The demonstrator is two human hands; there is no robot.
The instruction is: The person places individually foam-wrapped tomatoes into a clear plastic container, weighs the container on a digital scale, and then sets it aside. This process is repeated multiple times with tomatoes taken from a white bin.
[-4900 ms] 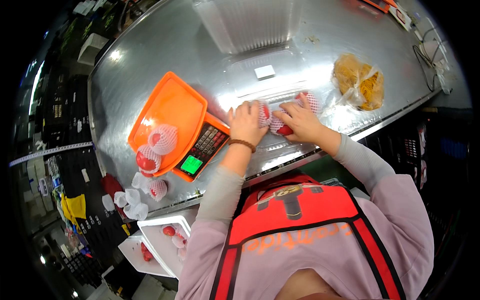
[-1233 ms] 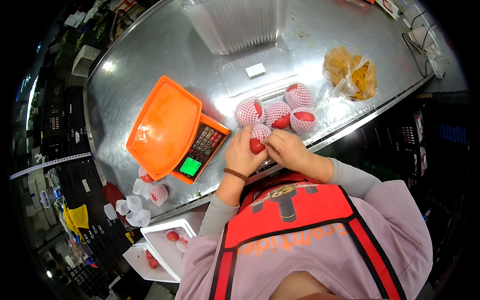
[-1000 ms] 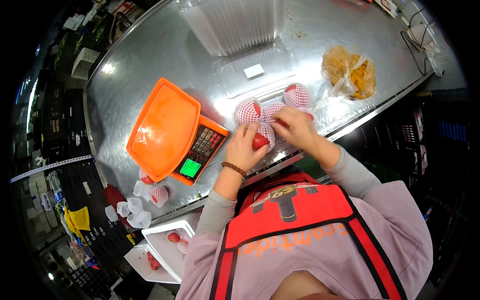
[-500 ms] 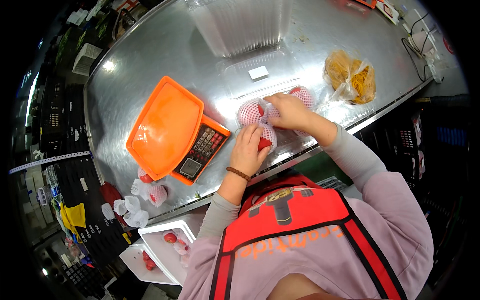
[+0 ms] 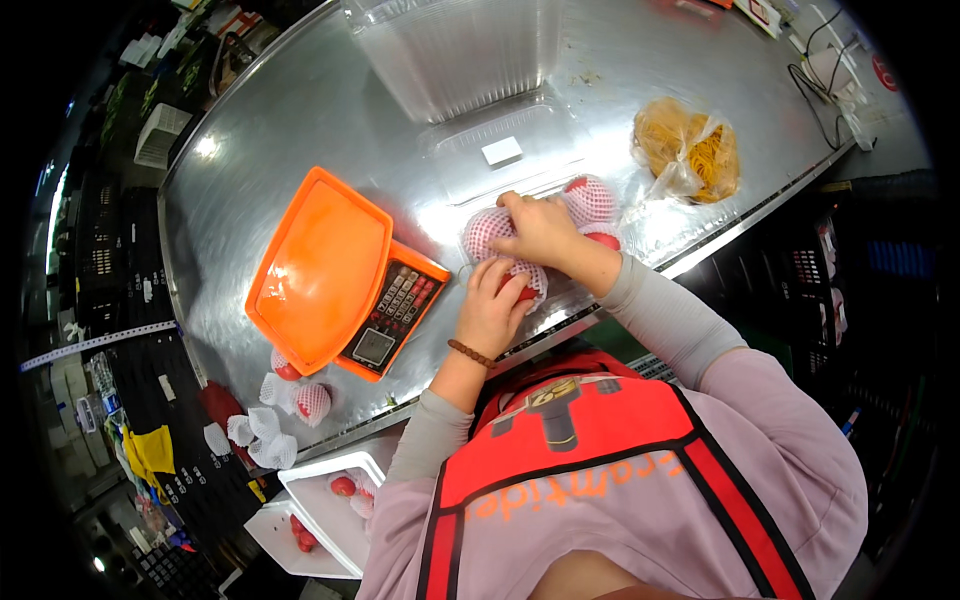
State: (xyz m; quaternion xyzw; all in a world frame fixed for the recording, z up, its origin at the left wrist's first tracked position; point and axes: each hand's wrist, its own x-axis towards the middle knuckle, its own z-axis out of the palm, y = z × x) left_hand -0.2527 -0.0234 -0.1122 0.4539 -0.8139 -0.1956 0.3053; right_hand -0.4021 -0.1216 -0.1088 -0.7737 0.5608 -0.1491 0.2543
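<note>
Down below the counter's near edge, a white foam box (image 5: 318, 500) holds red fruit. On the counter (image 5: 220, 205), the left hand (image 5: 488, 308) curls over the near fruit (image 5: 516, 288), a red one in a foam net, its grip closed around it. Just beyond, the right hand (image 5: 543, 236) lies over the group, thumb and forefinger spread against the left-hand fruit (image 5: 486, 232); whether that grip is tight, I cannot tell. Two more netted fruits (image 5: 589, 200) sit to its right. An orange scale (image 5: 320, 265) stands left. Farther back are a clear plastic lid (image 5: 548, 130), a bag of rubber bands (image 5: 688, 150) and stacked clear boxes (image 5: 460, 55).
</note>
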